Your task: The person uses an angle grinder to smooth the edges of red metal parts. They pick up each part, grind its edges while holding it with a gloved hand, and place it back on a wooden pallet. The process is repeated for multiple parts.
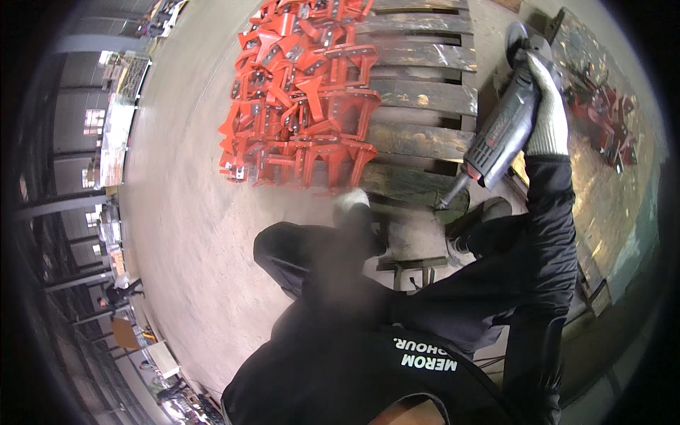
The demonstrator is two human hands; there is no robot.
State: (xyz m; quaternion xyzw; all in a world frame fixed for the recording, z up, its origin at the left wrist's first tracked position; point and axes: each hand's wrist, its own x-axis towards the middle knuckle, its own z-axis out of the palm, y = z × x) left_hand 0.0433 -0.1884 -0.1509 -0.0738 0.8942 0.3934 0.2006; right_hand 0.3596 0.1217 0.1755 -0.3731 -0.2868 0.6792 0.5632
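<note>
1. Nearest, at the near edge of the heap, there is the gloved left hand [352, 200]. It is blurred and partly hidden, so I cannot tell how far its fingers are open, nor whether they hold something.
2. To the right of it lies the angle grinder [499, 138], well apart from this hand. Its long axis goes from the cord end, near and left, to the head, far and right.
3. The gloved right hand [549, 106] is the nearer one to the grinder: its fingers are closed around the far part, from the right side. The disc [516, 37] is just beyond these fingers.
4. Farther, the red brackets [304, 106] are heaped to the left of the grinder, and bare slats of the pallet [425, 95] come between. This sideways gap, I judge, is the relation which matters most.
5. At far right, dark red parts [609, 120] lie on a worktable [602, 191].
</note>
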